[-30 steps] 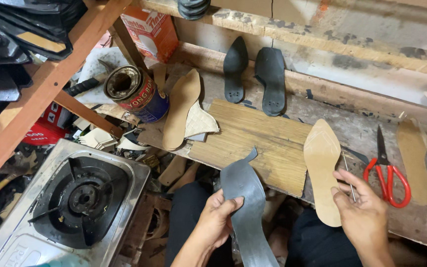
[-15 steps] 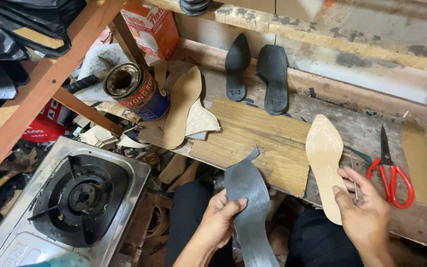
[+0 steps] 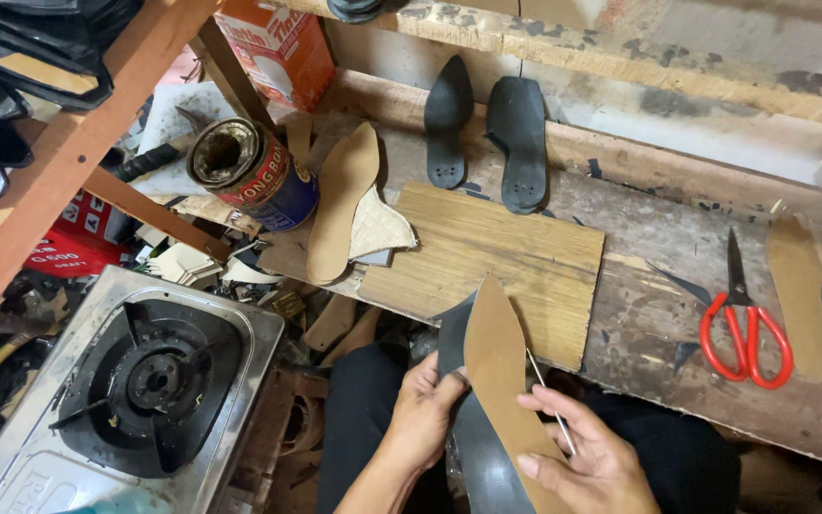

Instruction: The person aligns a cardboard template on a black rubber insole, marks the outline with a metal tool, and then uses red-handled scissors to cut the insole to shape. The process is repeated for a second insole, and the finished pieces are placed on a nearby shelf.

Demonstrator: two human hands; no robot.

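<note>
Both hands grip low in front of the table (image 3: pixel 677 314): the left hand (image 3: pixel 420 409) is clenched on the edge of a dark sole sheet (image 3: pixel 473 447), while the right hand (image 3: pixel 582 457) grasps a tan insole (image 3: pixel 497 371) laid over that sheet, with a thin metal pin (image 3: pixel 549 400) between its fingers. On the table lie a wooden board (image 3: pixel 497 252), red scissors (image 3: pixel 744 324) and two black soles (image 3: pixel 487 124); a glue tin (image 3: pixel 249 171) and a gas stove (image 3: pixel 135 390) sit to the left.

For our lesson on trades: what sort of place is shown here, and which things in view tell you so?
Most likely a small shoemaking workshop. The hands hold a tan insole pattern against a dark sole piece; two black soles lean at the bench's back, and red-handled scissors lie nearby.
</note>
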